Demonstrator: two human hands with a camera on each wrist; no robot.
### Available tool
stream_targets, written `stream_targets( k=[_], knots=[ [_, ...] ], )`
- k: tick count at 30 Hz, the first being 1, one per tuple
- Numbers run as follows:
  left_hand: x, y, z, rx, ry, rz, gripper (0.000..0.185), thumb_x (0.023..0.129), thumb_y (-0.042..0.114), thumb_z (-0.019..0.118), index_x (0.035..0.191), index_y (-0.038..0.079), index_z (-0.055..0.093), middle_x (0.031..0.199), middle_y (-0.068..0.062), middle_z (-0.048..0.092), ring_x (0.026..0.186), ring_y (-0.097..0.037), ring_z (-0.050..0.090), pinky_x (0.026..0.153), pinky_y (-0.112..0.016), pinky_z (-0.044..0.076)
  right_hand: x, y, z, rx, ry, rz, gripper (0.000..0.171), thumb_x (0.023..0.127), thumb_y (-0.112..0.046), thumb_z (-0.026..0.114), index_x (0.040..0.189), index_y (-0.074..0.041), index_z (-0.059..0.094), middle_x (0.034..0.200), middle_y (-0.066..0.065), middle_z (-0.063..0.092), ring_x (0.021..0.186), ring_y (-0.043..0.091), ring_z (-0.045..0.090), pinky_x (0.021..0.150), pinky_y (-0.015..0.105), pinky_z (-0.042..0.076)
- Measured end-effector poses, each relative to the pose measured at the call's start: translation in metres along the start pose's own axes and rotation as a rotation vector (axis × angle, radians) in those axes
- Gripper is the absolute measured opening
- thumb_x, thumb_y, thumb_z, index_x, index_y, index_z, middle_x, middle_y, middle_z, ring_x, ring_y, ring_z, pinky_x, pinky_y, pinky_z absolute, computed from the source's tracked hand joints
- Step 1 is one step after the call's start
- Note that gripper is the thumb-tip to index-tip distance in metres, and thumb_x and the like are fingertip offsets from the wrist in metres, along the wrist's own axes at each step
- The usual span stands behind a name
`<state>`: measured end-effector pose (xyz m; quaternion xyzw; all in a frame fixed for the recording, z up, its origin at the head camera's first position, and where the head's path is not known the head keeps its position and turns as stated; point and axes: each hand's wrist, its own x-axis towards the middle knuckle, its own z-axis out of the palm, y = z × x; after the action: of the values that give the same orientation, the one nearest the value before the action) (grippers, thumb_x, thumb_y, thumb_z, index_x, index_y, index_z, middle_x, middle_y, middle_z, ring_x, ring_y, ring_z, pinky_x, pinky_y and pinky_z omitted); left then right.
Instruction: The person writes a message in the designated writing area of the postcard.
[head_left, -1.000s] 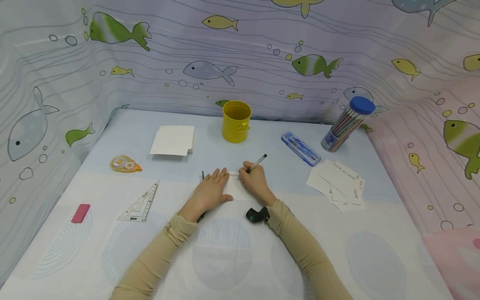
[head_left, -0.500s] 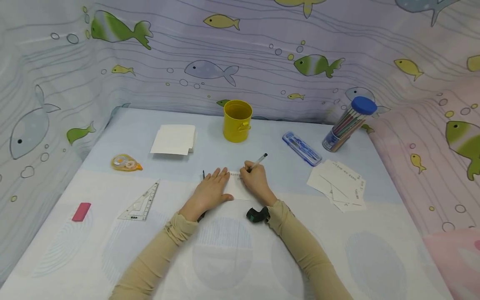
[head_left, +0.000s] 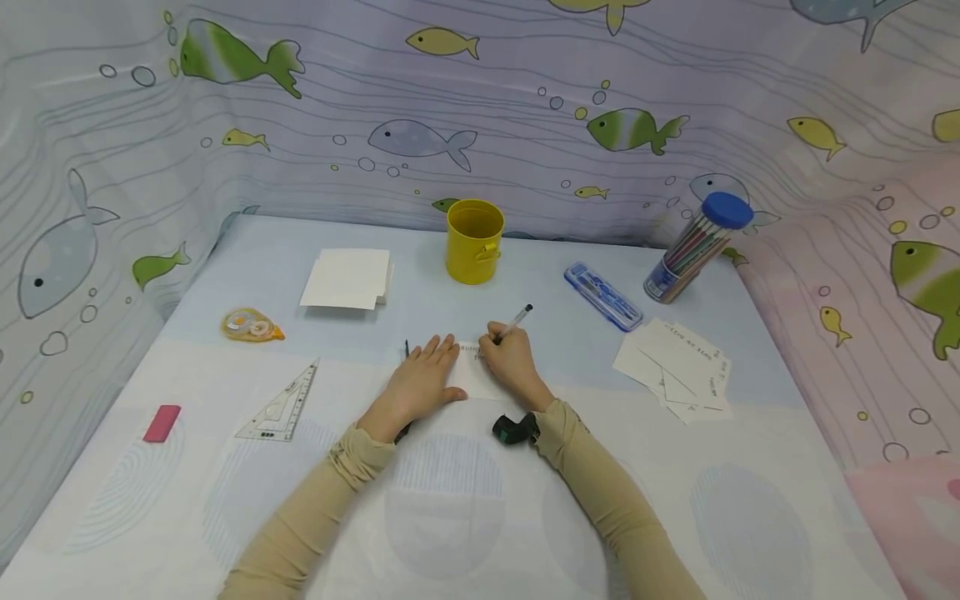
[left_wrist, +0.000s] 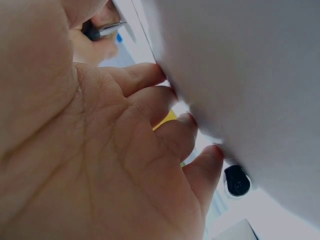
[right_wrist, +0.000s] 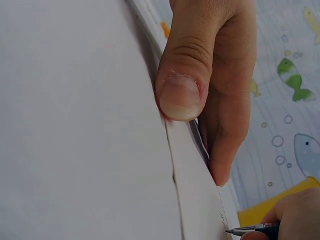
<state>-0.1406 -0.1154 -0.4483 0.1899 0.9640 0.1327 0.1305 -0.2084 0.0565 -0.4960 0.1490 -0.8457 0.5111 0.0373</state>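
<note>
Hands and card, head view. The card point(head_left: 480, 383) lies at the centre of the frame, between the two hands, its long axis uncertain because both partly cover it. The left hand point(head_left: 422, 383), fingers extended and slightly spread, rests over the card's left part and grips nothing. The right hand point(head_left: 513, 363) pinches the pen point(head_left: 517, 318), whose long axis slants from its covered lower-left end to the upper right. Writing point(head_left: 469, 347) runs near the card's upper edge. In the right wrist view, the nib point(right_wrist: 236, 230) appears to meet the card beside these marks; the right hand is nearer that spot.
</note>
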Motion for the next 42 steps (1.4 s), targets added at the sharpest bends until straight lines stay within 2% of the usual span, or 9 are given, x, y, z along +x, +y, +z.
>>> stream_targets(
  k=[15,29,37,42],
  knots=[
    [0.0025,-0.0008,0.0016,0.001,-0.003,-0.007,0.081,0.092,0.045,0.06,0.151,-0.002,0.028,0.16,-0.018,0.021,0.149,-0.037,0.019,0.119,-0.054,0.022,-0.0001,0.0014,0.0006,0.026,0.021,0.008,0.038,0.086,-0.001,0.05,0.055,-0.013,0.033,0.045,-0.008,0.025,0.041,0.006,0.019,0.041,0.019,0.016],
    [0.0031,-0.0013,0.0036,0.001,0.007,-0.005,0.081,0.092,0.044,0.061,0.15,-0.002,0.029,0.16,-0.019,0.022,0.148,-0.038,0.02,0.119,-0.055,0.022,0.0003,0.0011,-0.0001,-0.028,-0.013,0.034,0.039,0.083,0.001,0.053,0.054,-0.014,0.032,0.045,-0.008,0.025,0.037,-0.009,0.014,0.04,0.019,0.014],
    [0.0039,-0.0007,0.0031,0.012,0.009,0.002,0.081,0.092,0.045,0.06,0.15,-0.002,0.029,0.16,-0.019,0.022,0.148,-0.038,0.02,0.119,-0.054,0.022,0.0009,-0.0002,-0.0017,-0.044,-0.024,0.051,0.037,0.083,-0.001,0.053,0.054,-0.014,0.032,0.046,-0.008,0.022,0.042,0.002,0.015,0.042,0.02,0.014],
    [0.0023,-0.0011,0.0028,0.007,0.002,-0.002,0.081,0.092,0.045,0.06,0.151,-0.002,0.028,0.16,-0.019,0.021,0.149,-0.038,0.019,0.119,-0.055,0.022,-0.0001,0.001,-0.0008,0.007,-0.009,0.042,0.038,0.083,-0.001,0.051,0.054,-0.014,0.031,0.047,-0.007,0.023,0.043,0.006,0.018,0.042,0.019,0.015]
  ],
)
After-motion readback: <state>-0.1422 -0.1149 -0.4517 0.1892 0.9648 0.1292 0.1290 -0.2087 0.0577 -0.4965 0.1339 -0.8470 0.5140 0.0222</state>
